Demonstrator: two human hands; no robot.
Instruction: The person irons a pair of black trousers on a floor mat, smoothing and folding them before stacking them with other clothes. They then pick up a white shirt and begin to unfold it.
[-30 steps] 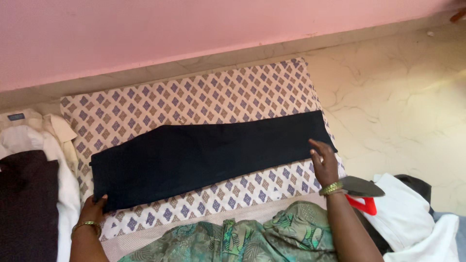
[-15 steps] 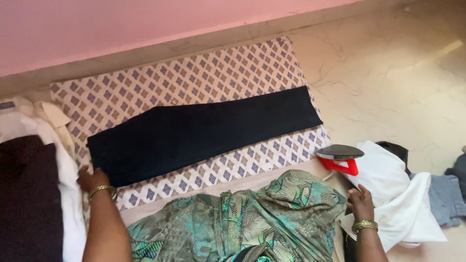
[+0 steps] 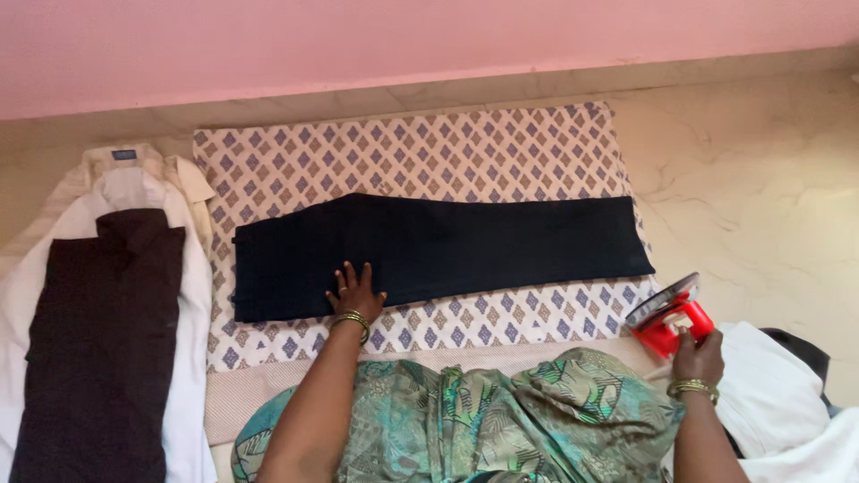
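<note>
Folded black trousers [image 3: 447, 250] lie lengthwise on a diamond-patterned padded cloth [image 3: 420, 161] spread on the floor. My left hand [image 3: 355, 292] rests flat, fingers spread, on the near edge of the trousers toward their left end. At the right edge of the cloth, my right hand [image 3: 698, 358] grips the handle of a red clothes iron [image 3: 667, 317], which is tilted with its grey soleplate facing up and left. The iron is off the trousers.
A stack of folded clothes, a dark brown shirt [image 3: 103, 340] on white ones, lies to the left. White fabric [image 3: 778, 394] is heaped at the right. My lap in green patterned cloth [image 3: 501, 420] is near. The pink wall [image 3: 358, 45] runs behind; marble floor [image 3: 761, 179] to the right.
My left hand moved from the trousers' left end to their near edge and spread flat. My right hand went from the white heap to grip the iron and tilt it up.
</note>
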